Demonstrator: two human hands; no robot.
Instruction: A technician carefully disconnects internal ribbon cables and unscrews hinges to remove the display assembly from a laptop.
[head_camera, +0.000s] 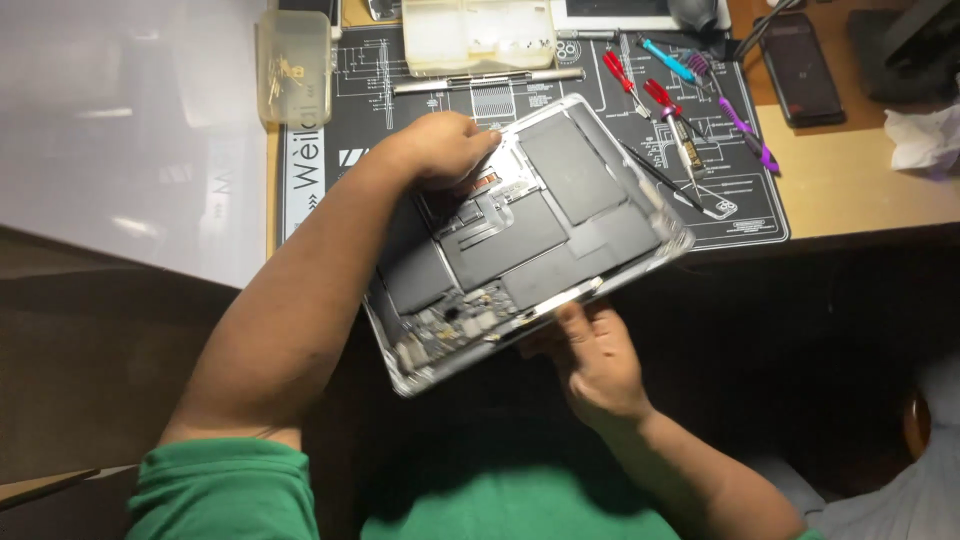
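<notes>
The fingers of the left hand are curled and press on the far edge of the opened laptop. The fingers of the right hand pinch its near metal edge. The laptop is a thin silver shell, tilted, held partly over the table edge; inside are flat black rectangular cells and a small grey board. Under it lies a black mat with white line drawings. Red screwdrivers and two cloudy plastic boxes lie beyond it.
</notes>
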